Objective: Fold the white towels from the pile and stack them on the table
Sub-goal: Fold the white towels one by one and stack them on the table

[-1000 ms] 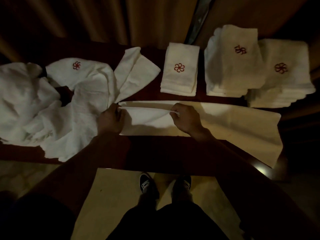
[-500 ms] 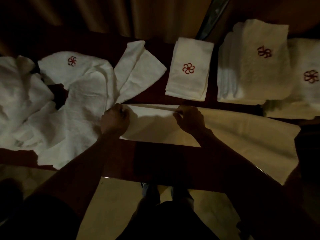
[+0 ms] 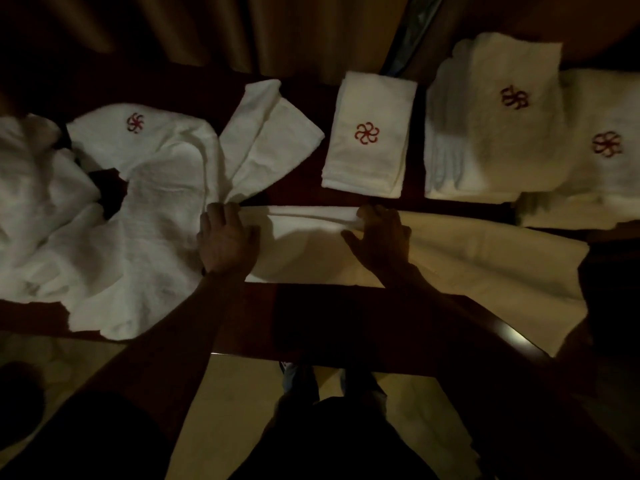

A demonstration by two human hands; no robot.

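Mid-fold, towel (image 3: pixel 467 258) on surface (image 3: pixel 329 306).
L hand (image 3: pixel 227 240) flat on end, R hand (image 3: pixel 379 237) pinches fold; overhanging end may drag it askew.

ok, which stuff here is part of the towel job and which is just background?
Job: spread towel, left hand, right hand, unfolded pile, folded stacks, table.
Background: curtain, floor.

Left: pile (image 3: pixel 104 220); right: folded stacks (image 3: pixel 485 143).

Dim room; dark wood table (image 3: pixel 311 317), tan curtain folds (image 3: pixel 294 32) behind, pale floor (image 3: pixel 242 403).
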